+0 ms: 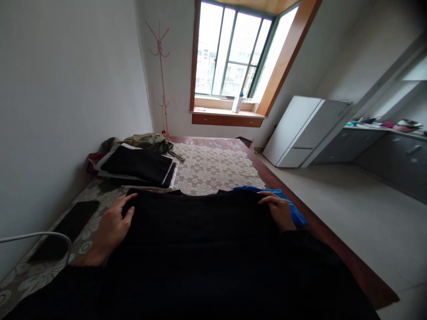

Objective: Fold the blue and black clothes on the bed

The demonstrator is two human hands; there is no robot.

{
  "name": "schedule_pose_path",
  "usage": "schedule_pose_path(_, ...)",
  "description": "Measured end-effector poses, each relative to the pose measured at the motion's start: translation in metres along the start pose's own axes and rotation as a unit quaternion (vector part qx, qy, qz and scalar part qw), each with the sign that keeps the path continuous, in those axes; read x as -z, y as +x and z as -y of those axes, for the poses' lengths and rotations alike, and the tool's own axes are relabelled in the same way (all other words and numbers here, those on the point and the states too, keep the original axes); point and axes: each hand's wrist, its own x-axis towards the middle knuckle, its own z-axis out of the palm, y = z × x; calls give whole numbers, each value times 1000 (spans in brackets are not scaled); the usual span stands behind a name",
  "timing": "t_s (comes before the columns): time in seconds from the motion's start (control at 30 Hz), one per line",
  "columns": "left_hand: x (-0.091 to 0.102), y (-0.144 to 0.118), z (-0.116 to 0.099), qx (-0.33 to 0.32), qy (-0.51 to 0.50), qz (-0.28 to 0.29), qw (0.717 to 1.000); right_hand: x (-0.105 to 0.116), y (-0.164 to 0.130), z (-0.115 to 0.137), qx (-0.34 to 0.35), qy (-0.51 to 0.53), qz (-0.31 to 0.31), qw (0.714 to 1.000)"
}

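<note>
Holding a black garment (200, 231) spread wide over the near part of a wooden table (271, 178) — pinching its far left corner between the thumb and fingers of the left hand (115, 222), and gripping its far right corner with the curled fingers of the right hand (278, 209), well apart on either side of the neckline. Leaving unclear any contact between garment and tabletop. Partly covering a blue cloth (293, 209) beside the right hand. Facing a stack of folded dark and white clothes (140, 164) beyond the left hand, with an olive fabric bundle (147, 141) behind it. Reaching in near a flat black object (66, 226) and a white cable (50, 234), both to the left. Looking across a patterned lace cloth (213, 166) toward a bright window (230, 53) — and toward a pink coat rack (162, 71) on its left and a white refrigerator (300, 129) on its right.
</note>
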Motion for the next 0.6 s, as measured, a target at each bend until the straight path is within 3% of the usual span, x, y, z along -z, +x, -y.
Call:
schedule_pose_path(0.23, -11, 0, 11, 9, -12, 37, 999, -2, 2, -4, -31, -6, -28, 999)
schedule_pose_path(0.37, -3, -8, -4, 0, -6, 79, 997, -4, 2, -12, -18, -27, 53, 998)
schedule_pose_path(0.47, 18, -48, -40, -14, -36, 112, 993, -5, 0, -14, 2, -40, 77, 996)
schedule_pose_path(0.53, 41, -95, -67, -26, -100, 117, 988, -5, -1, -14, 11, -38, 71, 997)
schedule_pose_path(0.6, 70, -151, -82, -5, -178, 179, 968, -5, -3, -14, 13, -41, 66, 997)
